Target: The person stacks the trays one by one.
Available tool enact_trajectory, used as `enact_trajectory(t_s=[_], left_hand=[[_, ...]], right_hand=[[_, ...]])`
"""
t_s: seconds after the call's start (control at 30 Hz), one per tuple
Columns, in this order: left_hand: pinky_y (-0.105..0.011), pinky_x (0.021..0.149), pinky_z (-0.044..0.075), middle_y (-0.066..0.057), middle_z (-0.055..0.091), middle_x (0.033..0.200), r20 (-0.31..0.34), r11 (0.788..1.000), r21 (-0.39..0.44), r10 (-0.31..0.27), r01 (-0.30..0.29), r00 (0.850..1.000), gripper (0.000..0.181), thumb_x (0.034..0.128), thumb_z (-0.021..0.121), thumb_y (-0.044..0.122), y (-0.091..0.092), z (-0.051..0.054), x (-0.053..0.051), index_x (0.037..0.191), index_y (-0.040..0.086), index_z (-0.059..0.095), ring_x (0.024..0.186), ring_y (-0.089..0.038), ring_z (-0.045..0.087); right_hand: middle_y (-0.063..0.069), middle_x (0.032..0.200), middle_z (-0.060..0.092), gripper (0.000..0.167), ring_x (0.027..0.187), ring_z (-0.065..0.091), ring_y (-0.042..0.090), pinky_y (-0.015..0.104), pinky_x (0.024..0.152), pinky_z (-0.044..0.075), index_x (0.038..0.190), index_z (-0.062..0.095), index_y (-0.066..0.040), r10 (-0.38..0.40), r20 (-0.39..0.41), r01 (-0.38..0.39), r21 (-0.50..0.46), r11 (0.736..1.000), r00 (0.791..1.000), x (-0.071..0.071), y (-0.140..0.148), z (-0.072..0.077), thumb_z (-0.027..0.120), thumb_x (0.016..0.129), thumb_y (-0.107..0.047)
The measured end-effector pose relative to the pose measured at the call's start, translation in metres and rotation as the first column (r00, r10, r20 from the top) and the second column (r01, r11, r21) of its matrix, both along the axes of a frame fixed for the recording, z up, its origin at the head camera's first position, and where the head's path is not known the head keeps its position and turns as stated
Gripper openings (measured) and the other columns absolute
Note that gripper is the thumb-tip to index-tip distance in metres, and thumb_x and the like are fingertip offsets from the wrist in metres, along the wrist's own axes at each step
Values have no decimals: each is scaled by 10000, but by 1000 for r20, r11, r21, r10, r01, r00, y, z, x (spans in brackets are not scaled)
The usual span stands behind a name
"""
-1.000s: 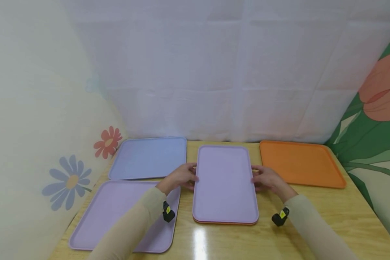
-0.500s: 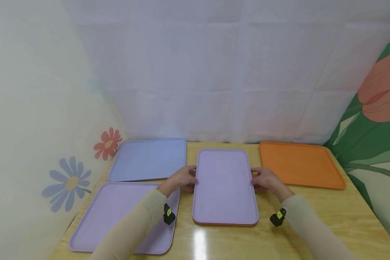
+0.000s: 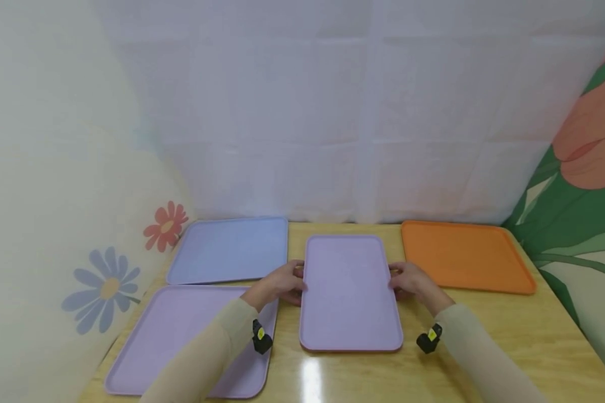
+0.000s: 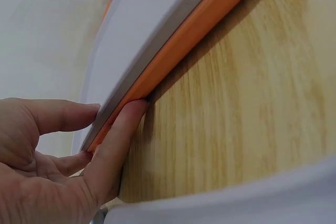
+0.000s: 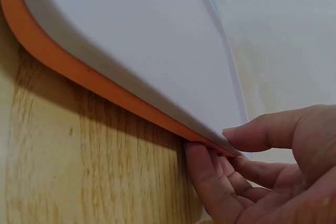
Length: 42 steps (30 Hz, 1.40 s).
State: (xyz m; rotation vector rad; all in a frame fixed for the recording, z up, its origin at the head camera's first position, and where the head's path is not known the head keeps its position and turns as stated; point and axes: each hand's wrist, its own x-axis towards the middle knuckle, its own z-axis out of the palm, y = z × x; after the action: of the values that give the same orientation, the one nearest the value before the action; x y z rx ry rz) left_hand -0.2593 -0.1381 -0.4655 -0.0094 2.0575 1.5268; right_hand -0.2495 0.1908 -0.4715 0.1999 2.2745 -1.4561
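Note:
A smaller purple tray (image 3: pixel 350 294) lies on top of an orange tray (image 4: pixel 210 11), whose edge shows beneath it in both wrist views. My left hand (image 3: pixel 282 281) grips the left long side of this pair, thumb on the upper rim and fingers under the orange one (image 4: pixel 68 156). On the right long side my right hand (image 3: pixel 414 282) does the same, its thumb on the purple rim and its fingertips at the orange edge (image 5: pixel 273 161). Most of the orange tray is hidden under the purple one.
A blue tray (image 3: pixel 229 250) lies at the back left, with a large purple tray (image 3: pixel 181 330) in front of it, partly under my left forearm. At the back right lies another orange tray (image 3: pixel 466 256). A white cloth (image 3: pixel 282 112) hangs behind the wooden table (image 3: pixel 514 330).
In the head view the orange edge under the front of the smaller purple tray shows less than before. Both hands keep their grip, and the pair sits slightly lower in view.

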Motion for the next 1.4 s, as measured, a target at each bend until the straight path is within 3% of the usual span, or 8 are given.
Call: enact_trajectory(t_s=[0.13,0.27,0.57,0.87,1.2,1.3,1.4], left_hand=[[-498,736,632,-262,457,1394,16,1000,-1,28,-28,999,818,868,604,-143,0,-1,0,1574,-15,212,1030,-349,646],[-494,753,631,-267,432,1422,42,1000,7,20,-20,999,824,882,597,-143,-4,-2,-2,1583,0,189,1056,-347,637],[-490,741,633,-254,459,1403,63,1000,9,26,-27,998,830,875,613,-151,-3,-3,-1,1582,16,212,1044,-344,647],[-475,729,636,-257,459,1380,65,1000,-4,22,-21,998,843,866,624,-159,-3,-3,-2,1578,4,204,1005,-335,652],[-476,744,635,-256,457,1404,72,1000,4,28,-28,997,835,869,621,-155,-4,-3,-5,1579,18,219,1041,-340,651],[-473,749,635,-255,464,1401,69,1000,5,25,-26,997,833,869,619,-157,-3,-4,-6,1580,21,224,1050,-343,651],[-472,749,635,-252,471,1389,67,1000,2,23,-23,997,830,868,621,-157,-2,-4,-6,1578,21,230,1042,-337,654]], right_hand=[[244,1162,620,663,835,662,207,380,734,630,1471,390,108,10,0,-10,-6,1000,1000,1,1,0,615,848,77],[274,1228,613,641,885,677,215,400,775,630,1468,384,110,30,-5,-30,-41,999,1000,2,9,2,642,887,31],[383,1389,446,599,1026,649,220,452,944,581,1491,272,169,92,-79,-105,-177,979,993,7,59,23,554,1001,-29],[449,1458,329,644,1200,598,329,459,1002,549,1510,162,191,171,-164,-190,-106,976,971,10,124,38,494,1059,-126],[482,1468,256,701,1003,618,-7,333,918,583,1511,91,203,144,-199,-144,10,989,969,13,184,45,504,1058,-138],[454,1455,316,713,980,612,-51,318,907,582,1516,77,200,140,-192,-139,22,990,971,15,198,46,492,1069,-168],[245,1383,509,724,981,626,-37,327,906,584,1517,74,200,130,-181,-128,21,992,975,17,213,46,489,1073,-193]])
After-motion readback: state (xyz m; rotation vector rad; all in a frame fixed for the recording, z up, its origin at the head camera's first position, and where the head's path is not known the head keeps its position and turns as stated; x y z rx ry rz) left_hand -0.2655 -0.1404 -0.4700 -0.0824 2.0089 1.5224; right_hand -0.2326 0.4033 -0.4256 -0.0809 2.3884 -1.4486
